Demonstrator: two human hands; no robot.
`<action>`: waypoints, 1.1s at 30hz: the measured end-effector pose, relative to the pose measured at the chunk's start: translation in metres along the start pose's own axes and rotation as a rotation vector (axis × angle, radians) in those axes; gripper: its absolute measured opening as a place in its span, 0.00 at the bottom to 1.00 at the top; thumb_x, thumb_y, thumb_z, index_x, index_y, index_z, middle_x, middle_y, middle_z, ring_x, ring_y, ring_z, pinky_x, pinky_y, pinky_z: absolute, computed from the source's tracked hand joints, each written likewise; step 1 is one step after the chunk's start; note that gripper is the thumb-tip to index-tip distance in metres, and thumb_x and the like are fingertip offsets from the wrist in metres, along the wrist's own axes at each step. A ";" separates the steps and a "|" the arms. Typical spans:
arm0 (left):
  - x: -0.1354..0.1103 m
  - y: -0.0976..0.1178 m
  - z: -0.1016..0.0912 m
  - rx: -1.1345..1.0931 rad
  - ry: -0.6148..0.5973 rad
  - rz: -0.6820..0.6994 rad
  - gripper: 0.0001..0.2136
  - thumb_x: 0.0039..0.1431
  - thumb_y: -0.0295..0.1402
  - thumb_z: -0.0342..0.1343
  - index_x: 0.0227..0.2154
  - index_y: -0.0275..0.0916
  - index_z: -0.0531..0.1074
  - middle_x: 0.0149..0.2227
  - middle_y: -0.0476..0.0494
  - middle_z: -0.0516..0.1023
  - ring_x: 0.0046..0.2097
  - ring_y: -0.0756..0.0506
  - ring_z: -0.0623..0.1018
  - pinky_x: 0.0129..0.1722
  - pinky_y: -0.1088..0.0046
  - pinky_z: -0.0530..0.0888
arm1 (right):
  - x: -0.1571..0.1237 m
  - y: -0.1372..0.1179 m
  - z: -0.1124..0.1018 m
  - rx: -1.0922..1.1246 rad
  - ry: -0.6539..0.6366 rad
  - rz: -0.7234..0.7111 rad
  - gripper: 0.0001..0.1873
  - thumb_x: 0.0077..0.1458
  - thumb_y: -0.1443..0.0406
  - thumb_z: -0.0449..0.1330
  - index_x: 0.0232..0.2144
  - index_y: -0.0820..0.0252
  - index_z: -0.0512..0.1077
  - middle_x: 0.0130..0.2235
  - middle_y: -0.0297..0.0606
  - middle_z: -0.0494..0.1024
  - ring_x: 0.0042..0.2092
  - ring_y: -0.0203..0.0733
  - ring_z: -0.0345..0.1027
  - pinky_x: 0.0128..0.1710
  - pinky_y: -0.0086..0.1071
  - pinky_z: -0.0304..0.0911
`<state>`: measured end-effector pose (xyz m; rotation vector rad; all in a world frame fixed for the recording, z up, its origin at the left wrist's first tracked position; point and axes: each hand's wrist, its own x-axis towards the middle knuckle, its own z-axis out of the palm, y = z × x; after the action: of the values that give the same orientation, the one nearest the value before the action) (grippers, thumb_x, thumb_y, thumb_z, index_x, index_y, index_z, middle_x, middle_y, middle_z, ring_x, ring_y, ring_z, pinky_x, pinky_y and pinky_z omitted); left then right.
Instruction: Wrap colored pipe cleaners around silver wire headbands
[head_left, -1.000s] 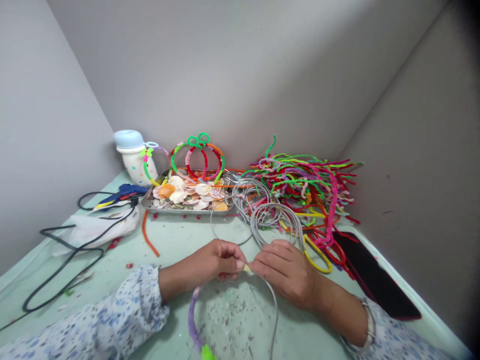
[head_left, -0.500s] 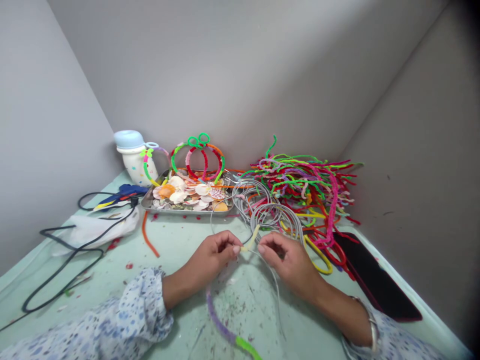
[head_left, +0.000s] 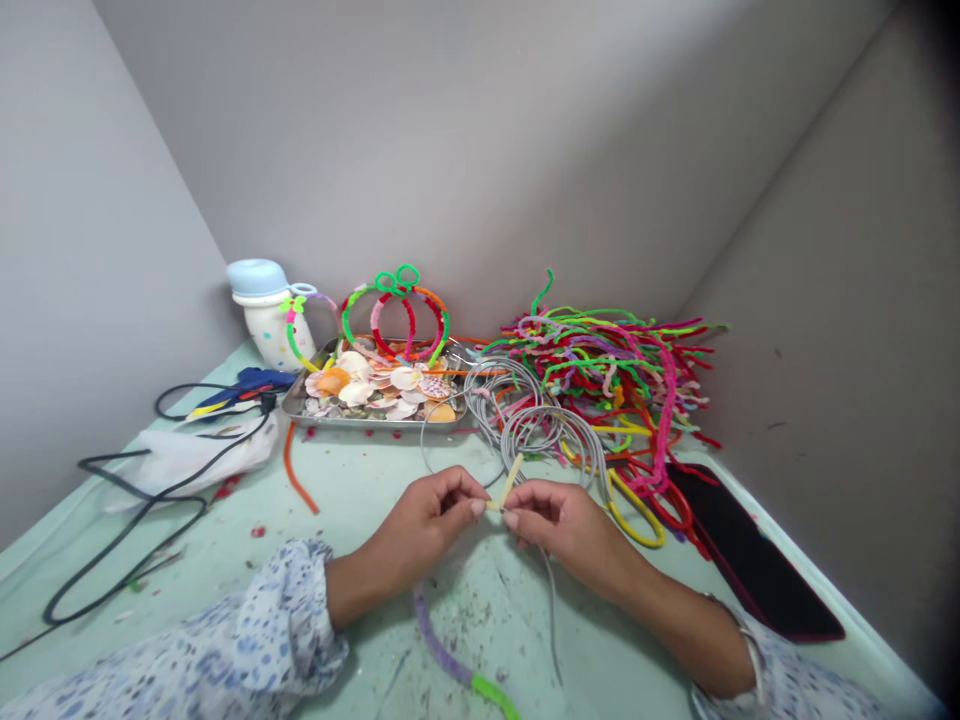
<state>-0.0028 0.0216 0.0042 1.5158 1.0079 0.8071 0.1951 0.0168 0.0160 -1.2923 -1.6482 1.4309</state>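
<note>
My left hand (head_left: 431, 525) is closed in a pinch on a short pale yellow pipe cleaner (head_left: 513, 478). One end of that pipe cleaner sticks up between the hands. Close beside it, my right hand (head_left: 574, 530) pinches the same piece where it meets a thin grey wire. The wire (head_left: 553, 610) hangs down from under my right fingers. Below my left hand a length wrapped in purple and green pipe cleaner (head_left: 442, 650) curves toward the front; its upper end is hidden. Coils of grey wire (head_left: 555, 440) lie just behind the hands.
Behind stand a metal tray (head_left: 375, 425) of seashells with pipe-cleaner hoops (head_left: 411, 325) and a white bottle (head_left: 274, 335). A heap of coloured pipe cleaners (head_left: 600, 360) lies right, near a dark phone (head_left: 750, 560). A black cable (head_left: 135, 495) and plastic bag (head_left: 195, 450) lie left.
My right hand has moved left and slightly down, and its fingertips now meet the yellow pipe cleaner close to my left fingertips. The hanging wire has shifted slightly.
</note>
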 end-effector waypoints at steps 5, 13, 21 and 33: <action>0.000 0.001 0.000 -0.003 0.001 -0.008 0.10 0.58 0.37 0.54 0.33 0.34 0.70 0.22 0.54 0.63 0.25 0.53 0.61 0.24 0.78 0.57 | 0.000 0.000 0.000 0.049 -0.020 0.048 0.07 0.51 0.64 0.60 0.32 0.63 0.72 0.22 0.31 0.71 0.23 0.32 0.60 0.23 0.26 0.53; 0.000 0.000 0.000 0.008 -0.009 -0.011 0.10 0.58 0.37 0.53 0.33 0.34 0.70 0.22 0.54 0.63 0.24 0.53 0.60 0.23 0.78 0.57 | 0.000 0.002 0.002 0.042 0.006 0.003 0.06 0.50 0.64 0.60 0.31 0.62 0.71 0.22 0.30 0.70 0.24 0.32 0.60 0.25 0.27 0.55; 0.001 -0.004 -0.001 0.017 -0.023 -0.019 0.09 0.58 0.35 0.53 0.33 0.34 0.70 0.23 0.54 0.64 0.24 0.53 0.60 0.23 0.78 0.57 | -0.002 0.003 0.004 -0.040 0.040 -0.077 0.04 0.51 0.66 0.59 0.28 0.62 0.72 0.22 0.30 0.68 0.25 0.32 0.58 0.25 0.26 0.54; 0.001 -0.004 0.000 -0.011 -0.025 -0.080 0.09 0.57 0.36 0.54 0.32 0.34 0.70 0.21 0.55 0.63 0.23 0.54 0.60 0.21 0.79 0.56 | -0.003 0.009 0.004 -0.366 0.127 -0.314 0.06 0.52 0.70 0.55 0.28 0.60 0.72 0.26 0.32 0.71 0.28 0.34 0.63 0.28 0.27 0.58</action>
<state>-0.0028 0.0225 -0.0001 1.4639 1.0376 0.7351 0.1948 0.0117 0.0068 -1.2145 -1.9827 0.8732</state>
